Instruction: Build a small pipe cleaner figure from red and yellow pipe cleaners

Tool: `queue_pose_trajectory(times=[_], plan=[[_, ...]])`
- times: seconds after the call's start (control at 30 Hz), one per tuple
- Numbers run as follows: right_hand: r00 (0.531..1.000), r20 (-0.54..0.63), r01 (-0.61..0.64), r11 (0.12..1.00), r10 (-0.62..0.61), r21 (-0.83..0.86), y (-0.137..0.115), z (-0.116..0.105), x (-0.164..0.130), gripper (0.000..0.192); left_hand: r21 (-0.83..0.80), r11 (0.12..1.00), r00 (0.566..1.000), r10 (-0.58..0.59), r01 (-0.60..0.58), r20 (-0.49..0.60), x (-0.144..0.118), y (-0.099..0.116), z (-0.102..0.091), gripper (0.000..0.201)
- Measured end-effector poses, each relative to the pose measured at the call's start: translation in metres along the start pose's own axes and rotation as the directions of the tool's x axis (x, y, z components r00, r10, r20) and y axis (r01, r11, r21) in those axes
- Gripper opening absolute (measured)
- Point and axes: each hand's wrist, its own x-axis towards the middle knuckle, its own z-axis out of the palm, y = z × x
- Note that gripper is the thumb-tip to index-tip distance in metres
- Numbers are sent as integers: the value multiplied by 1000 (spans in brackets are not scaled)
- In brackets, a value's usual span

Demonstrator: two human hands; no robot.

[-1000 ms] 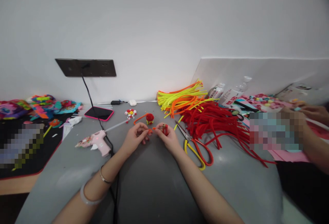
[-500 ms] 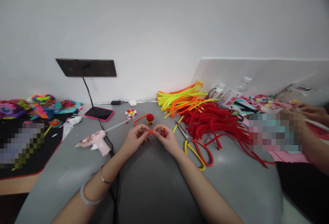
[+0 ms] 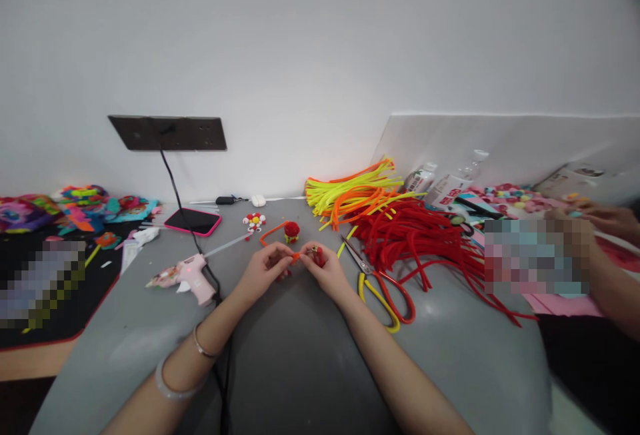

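Over the grey table, my left hand (image 3: pixel 265 268) and my right hand (image 3: pixel 324 268) meet fingertip to fingertip. Both pinch a small orange pipe cleaner piece (image 3: pixel 295 258), mostly covered by the fingers. Something red with a gold-coloured bit (image 3: pixel 319 254) shows at my right hand's curled fingers; I cannot make out its form. A bit of red also peeks out below my left fingers. Just beyond the hands stands a small fuzzy red ball-shaped piece (image 3: pixel 292 229) with a yellow-green lower part. A bent orange pipe cleaner (image 3: pixel 270 232) lies to its left.
Left lie a pink glue gun (image 3: pixel 193 277) with its cord and a phone (image 3: pixel 193 222). A beaded flower figure (image 3: pixel 255 222) lies behind. On the right are scissors (image 3: pixel 380 288), red pipe cleaners (image 3: pixel 415 235), yellow and orange ones (image 3: pixel 350 190), and bottles (image 3: pixel 447 187). Another person's arm (image 3: pixel 610 282) reaches in.
My fingertips and the orange piece have shifted very slightly, a touch to the right. The other person's hand at the far right moved a little. Everything else stays put.
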Motion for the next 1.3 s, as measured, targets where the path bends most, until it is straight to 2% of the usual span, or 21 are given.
queue_pose_trajectory(times=[0.33,0.5,0.77,1.0,1.2,1.3], plan=[[1000,-14,17,1000,-17,-9,2,0,0,27,-74,997,1000,-15,14,-8,1,2,0,35],[1000,-3,14,1000,-14,-11,-2,0,-1,29,-72,997,998,-36,32,-56,1,-1,-2,30],[1000,5,-12,1000,12,6,-7,1,-2,33,-38,999,987,-20,14,-157,0,-1,-3,29],[999,-5,-32,999,32,1,-8,2,-2,35,3,1000,985,5,-5,-174,1,1,-3,21],[1000,3,-19,1000,19,-6,-8,1,-1,39,142,986,974,117,-90,-195,1,2,-6,15],[1000,-14,-14,1000,14,0,-7,1,-1,38,135,988,979,97,-73,-182,1,1,-6,16]])
